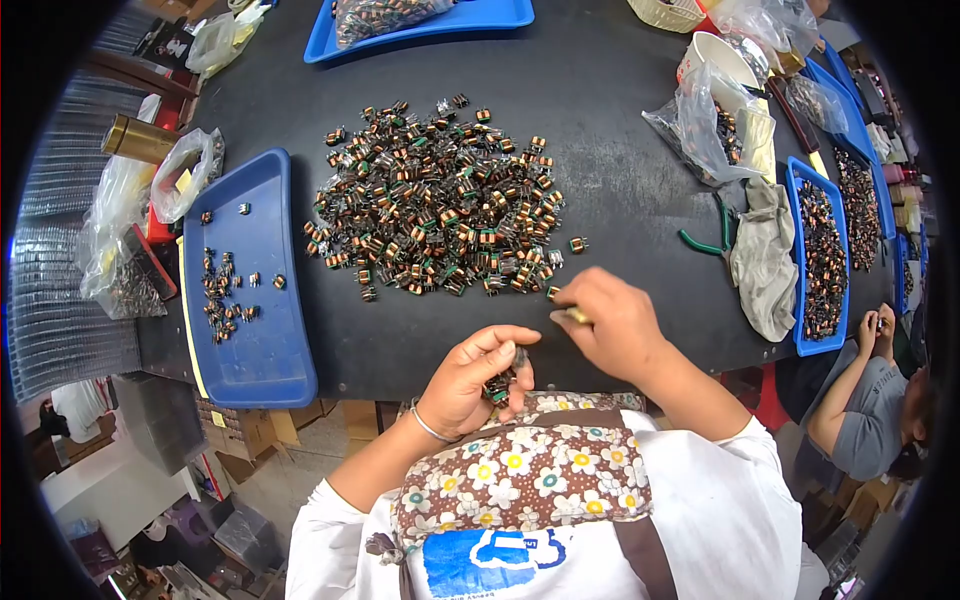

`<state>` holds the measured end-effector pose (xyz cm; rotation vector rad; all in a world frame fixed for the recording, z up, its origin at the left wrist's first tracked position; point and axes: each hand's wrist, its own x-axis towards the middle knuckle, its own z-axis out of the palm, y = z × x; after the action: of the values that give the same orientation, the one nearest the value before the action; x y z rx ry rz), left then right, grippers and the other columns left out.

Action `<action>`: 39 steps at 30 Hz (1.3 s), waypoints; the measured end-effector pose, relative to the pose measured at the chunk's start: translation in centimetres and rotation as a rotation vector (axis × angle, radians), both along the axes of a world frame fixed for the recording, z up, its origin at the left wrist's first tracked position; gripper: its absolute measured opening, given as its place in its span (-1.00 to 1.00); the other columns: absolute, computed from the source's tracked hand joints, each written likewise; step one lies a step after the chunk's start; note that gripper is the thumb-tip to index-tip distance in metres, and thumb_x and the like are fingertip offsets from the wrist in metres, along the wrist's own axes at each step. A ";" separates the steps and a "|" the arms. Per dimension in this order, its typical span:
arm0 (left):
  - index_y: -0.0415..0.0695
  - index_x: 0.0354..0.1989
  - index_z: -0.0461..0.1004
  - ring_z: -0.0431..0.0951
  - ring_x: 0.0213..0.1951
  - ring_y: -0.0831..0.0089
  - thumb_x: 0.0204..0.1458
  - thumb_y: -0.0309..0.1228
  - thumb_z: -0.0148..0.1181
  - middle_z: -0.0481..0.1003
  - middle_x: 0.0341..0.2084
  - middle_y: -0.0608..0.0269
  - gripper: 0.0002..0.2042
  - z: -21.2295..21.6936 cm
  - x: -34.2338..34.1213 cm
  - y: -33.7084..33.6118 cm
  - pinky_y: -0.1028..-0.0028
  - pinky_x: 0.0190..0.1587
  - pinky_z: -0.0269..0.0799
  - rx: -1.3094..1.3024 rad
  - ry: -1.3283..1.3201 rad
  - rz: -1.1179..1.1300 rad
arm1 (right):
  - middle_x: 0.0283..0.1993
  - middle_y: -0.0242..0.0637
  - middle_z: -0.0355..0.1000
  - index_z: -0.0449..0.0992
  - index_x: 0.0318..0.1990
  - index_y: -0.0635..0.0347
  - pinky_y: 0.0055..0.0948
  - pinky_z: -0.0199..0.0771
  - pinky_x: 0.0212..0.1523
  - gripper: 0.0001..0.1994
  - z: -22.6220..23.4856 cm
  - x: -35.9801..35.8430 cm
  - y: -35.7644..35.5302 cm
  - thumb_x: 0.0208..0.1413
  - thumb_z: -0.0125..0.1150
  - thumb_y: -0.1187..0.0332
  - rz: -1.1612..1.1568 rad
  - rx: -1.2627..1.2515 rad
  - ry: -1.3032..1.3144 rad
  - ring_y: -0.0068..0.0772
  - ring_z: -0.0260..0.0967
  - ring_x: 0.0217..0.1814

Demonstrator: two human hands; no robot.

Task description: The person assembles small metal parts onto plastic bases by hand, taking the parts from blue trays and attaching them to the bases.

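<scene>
Currently, a bunch of coils [499,390] is held in the curled left hand [466,378]; a small yellowish piece [577,315] is seen at the right hand's [618,322] bent fingers, pinch can't be confirmed. Step judged: piece-by-piece handling. Fine fingertip grip likely called for next. Pile [440,205] is spread at 11 o'clock from both hands, near; blue tray [268,355] is set at 9–10.
</scene>
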<state>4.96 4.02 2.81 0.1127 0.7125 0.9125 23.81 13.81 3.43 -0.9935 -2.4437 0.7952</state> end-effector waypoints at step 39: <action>-0.22 -0.20 0.36 0.45 -0.48 0.63 0.05 -0.55 0.08 0.48 -0.39 0.21 -0.86 -0.6 0.6 -0.6 0.69 -0.54 0.34 0.134 0.479 -0.082 | -0.35 -0.29 0.39 0.52 -0.29 0.20 -0.49 0.39 -0.32 -0.83 -0.1 1.0 -0.3 -0.09 0.16 0.57 0.086 -0.495 0.171 -0.38 0.39 -0.31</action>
<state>5.56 3.43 2.25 0.4876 1.0801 0.8612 24.80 13.52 3.31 -0.9349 -2.1982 1.4973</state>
